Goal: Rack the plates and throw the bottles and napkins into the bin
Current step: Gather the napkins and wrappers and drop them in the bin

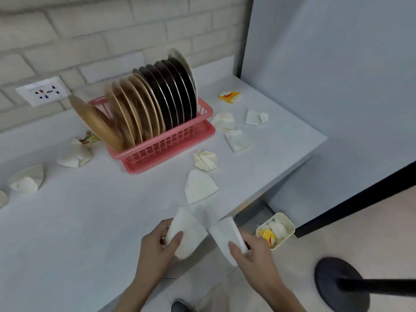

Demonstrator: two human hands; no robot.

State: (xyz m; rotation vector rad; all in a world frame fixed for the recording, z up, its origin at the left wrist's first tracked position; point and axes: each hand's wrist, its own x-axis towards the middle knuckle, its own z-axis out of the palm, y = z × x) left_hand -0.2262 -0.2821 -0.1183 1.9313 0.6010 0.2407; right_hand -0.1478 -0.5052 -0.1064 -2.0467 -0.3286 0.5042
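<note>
Napkins around pink rack; bin below

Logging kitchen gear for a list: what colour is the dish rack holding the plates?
The rack is pink; the head view shows it clearly.

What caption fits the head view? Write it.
Left hand grips one white paper napkin, right hand another, near the cream bin.
</note>
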